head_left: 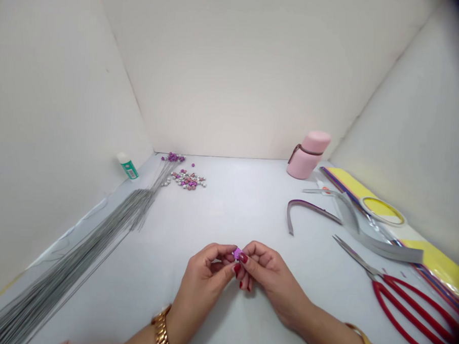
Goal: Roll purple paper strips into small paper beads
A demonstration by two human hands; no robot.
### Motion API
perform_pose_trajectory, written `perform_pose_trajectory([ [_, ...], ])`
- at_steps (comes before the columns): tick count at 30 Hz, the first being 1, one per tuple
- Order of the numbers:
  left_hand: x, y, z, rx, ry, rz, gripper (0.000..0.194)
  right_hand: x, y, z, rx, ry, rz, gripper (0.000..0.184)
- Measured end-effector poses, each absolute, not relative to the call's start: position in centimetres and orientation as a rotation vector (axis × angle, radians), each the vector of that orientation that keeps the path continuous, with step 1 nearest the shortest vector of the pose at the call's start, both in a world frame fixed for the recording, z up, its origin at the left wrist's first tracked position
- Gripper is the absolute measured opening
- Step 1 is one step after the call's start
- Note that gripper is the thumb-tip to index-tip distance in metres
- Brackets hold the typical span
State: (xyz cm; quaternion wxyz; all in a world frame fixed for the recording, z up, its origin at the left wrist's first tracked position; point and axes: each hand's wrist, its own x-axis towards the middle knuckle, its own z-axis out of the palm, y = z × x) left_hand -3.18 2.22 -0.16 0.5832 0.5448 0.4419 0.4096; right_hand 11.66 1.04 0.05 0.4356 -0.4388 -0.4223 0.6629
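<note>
Both my hands meet low in the middle of the white table (235, 208). My left hand (205, 275) and my right hand (265, 272) pinch the same tiny purple paper piece (237, 253) between their fingertips, just above the table. Fingers of both hands are curled closed around it. A gold watch sits on my left wrist and a gold bangle on my right.
A long bundle of grey wires (77, 261) lies along the left. A pile of small purple and silver pieces (187, 179) and a glue bottle (128, 166) are at the back left. Pink container (307, 154), paper strips (364, 226), tape ring (383, 210) and red scissors (402, 296) lie right.
</note>
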Motion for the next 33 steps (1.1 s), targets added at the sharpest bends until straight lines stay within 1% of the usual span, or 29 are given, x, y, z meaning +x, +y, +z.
perform_pose_trajectory([
  [6, -3.3, 2.2, -0.1, 1.276, 1.005, 0.932, 0.015, 11.7, 1.1, 0.0, -1.055, -1.051, 1.737, 0.022],
  [12, -3.3, 2.4, 0.1, 1.269, 0.992, 0.937, 0.012, 11.7, 1.2, -0.2, -1.079, -1.123, 1.660, 0.024],
  [19, -3.0, 2.7, -0.2, 1.081, 0.973, 0.926, 0.018, 11.5, 1.3, -0.5, -1.095, -1.168, 1.650, 0.027],
  [28, -3.2, 2.8, -0.3, 1.059, 0.883, 0.952, 0.015, 11.6, 1.0, -1.0, -1.141, -1.420, 1.418, 0.025],
  [33, -2.8, 2.4, -0.2, 0.963, 0.784, 0.937, 0.018, 11.5, 1.0, -0.7, -1.107, -1.402, 1.453, 0.027],
])
